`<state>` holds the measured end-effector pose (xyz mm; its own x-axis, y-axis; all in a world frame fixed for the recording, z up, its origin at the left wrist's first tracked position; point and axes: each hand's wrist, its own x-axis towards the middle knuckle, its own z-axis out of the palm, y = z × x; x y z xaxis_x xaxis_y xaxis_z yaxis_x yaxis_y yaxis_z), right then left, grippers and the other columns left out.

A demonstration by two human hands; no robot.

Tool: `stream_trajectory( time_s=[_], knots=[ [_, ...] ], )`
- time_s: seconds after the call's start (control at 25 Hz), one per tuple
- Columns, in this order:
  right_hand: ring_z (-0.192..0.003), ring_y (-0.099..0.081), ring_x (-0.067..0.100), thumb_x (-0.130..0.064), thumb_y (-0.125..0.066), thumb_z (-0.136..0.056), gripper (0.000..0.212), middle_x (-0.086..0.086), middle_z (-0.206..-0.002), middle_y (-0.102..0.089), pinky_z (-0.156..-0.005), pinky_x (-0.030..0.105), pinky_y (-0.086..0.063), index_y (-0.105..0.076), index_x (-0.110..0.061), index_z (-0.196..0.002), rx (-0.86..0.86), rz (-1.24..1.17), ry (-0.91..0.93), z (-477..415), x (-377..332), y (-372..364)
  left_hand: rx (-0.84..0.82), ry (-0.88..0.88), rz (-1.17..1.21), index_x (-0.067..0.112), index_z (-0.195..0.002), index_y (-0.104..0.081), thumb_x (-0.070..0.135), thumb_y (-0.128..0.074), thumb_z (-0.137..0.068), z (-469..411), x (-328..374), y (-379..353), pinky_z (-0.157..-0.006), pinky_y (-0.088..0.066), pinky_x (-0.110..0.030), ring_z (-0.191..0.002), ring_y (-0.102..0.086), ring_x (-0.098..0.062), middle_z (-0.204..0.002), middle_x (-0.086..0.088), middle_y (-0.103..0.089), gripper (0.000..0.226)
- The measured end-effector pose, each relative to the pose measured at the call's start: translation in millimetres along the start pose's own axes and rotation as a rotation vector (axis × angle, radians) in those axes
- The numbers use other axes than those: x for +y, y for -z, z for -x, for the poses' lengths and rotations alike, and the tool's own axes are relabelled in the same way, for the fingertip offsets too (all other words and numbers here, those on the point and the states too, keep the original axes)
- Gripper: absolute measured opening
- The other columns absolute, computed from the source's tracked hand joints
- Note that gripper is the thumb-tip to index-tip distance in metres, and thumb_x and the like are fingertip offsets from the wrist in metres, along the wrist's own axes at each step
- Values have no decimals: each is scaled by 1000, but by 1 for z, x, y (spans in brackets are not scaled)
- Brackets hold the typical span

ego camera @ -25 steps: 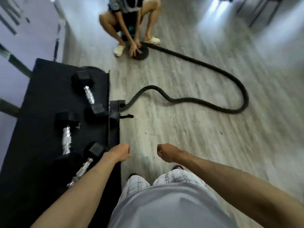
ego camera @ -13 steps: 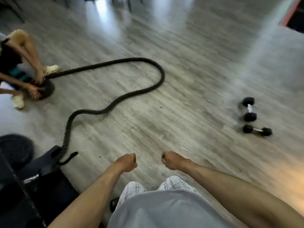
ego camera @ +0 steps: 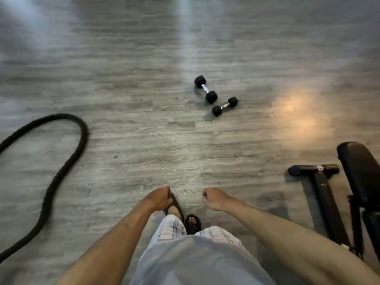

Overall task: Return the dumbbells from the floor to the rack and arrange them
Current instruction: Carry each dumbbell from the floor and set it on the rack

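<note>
Two black hex dumbbells with chrome handles lie on the grey wood floor ahead of me. The larger dumbbell is farther away. The smaller dumbbell lies just in front of it to the right, close to its near head. My left hand and my right hand hang in front of my waist, both curled into loose fists with nothing in them, well short of the dumbbells. The rack is out of view.
A thick black battle rope loops across the floor on the left. A black weight bench with its floor bar stands at the right edge. My sandalled feet show below my hands.
The view has swung right, away from the rack and the crouching person. The two floor dumbbells have come from the right edge toward the centre. Both hands stay closed and empty.
</note>
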<state>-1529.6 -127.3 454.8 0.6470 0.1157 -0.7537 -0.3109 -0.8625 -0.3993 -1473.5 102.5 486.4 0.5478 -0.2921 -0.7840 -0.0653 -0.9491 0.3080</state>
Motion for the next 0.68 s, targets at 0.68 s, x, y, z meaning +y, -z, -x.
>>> stream_trajectory(
  time_s=[0.68],
  knots=[
    [-99, -64, 36, -18, -44, -95, 25, 21, -104, -69, -74, 34, -45, -64, -4, -92, 189, -301, -291, -190, 26, 273, -204, -234, -315, 5, -120, -56, 21, -50, -95, -285, 141, 277, -89, -48, -36, -112, -58, -34, -126, -19, -60, 30]
  ],
)
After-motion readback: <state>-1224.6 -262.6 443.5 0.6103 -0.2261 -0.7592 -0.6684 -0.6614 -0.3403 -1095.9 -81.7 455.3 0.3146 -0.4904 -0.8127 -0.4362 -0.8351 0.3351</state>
